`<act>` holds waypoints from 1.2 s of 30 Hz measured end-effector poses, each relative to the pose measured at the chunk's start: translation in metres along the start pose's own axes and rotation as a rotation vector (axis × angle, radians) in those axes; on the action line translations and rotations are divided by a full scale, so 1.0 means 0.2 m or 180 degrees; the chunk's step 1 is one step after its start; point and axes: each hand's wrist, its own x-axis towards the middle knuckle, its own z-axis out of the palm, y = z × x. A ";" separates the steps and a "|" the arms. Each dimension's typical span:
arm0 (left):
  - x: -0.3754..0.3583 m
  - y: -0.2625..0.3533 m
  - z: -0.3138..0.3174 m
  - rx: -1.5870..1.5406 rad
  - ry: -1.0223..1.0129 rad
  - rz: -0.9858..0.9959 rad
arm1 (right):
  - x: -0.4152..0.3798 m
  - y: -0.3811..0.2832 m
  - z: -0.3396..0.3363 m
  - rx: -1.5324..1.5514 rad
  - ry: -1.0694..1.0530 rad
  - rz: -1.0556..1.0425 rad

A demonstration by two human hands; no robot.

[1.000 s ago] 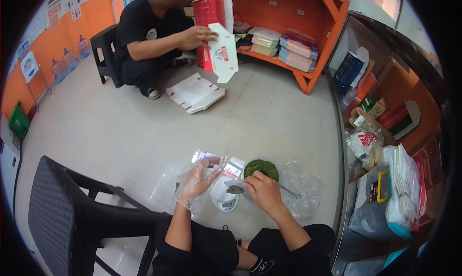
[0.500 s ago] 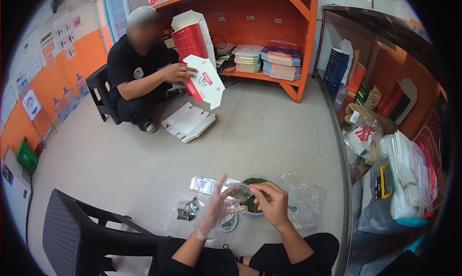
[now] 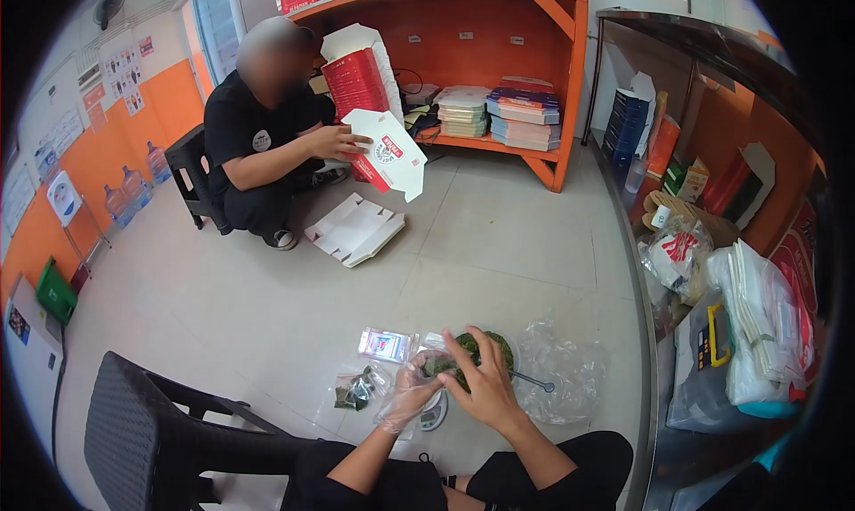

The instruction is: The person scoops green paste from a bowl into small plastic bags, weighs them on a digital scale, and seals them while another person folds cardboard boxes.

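My left hand (image 3: 410, 393), in a clear plastic glove, has its fingers closed round a small clear bag (image 3: 438, 365). My right hand (image 3: 484, 382) is bare, its fingers spread, with its thumb by the bag. Behind the hands sits a round tub of chopped green leaves (image 3: 500, 344), partly hidden. A spoon handle (image 3: 533, 381) sticks out to its right. Below the hands a small digital scale (image 3: 433, 415) is partly covered. To the left lie a bag with dark green contents (image 3: 355, 390) and a pack of clear bags (image 3: 386, 344).
A seated co-worker (image 3: 267, 146) holds a red and white box (image 3: 387, 154). Folded cartons (image 3: 354, 230) lie on the floor. A crumpled plastic sheet (image 3: 561, 373) is at the right, a black stool (image 3: 134, 422) at the left, a metal-edged shelf (image 3: 637, 333) along the right.
My left hand's fingers have closed round the small bag. My right hand has opened from its pinch. The spoon handle shows more. The view has shifted slightly.
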 end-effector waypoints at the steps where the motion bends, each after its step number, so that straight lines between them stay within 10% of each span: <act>1: 0.00 0.02 0.00 0.0285 0.0020 0.0014 | -0.01 0.00 0.02 -0.0019 -0.0022 0.0085; 13: 0.00 0.02 -0.01 0.0102 0.0009 -0.0456 | -0.03 0.19 0.06 0.1270 0.0043 0.1406; 21: 0.00 0.10 -0.07 0.0757 -0.0737 -0.0994 | -0.01 0.21 0.04 0.1891 0.0561 0.1072; 23: -0.01 0.06 -0.07 0.0534 -0.0316 -0.0166 | 0.01 0.17 -0.02 0.1512 0.0117 0.0692; 36: -0.02 0.00 -0.03 -0.0304 0.0620 -0.0137 | -0.03 0.20 0.10 0.2706 0.0047 0.1350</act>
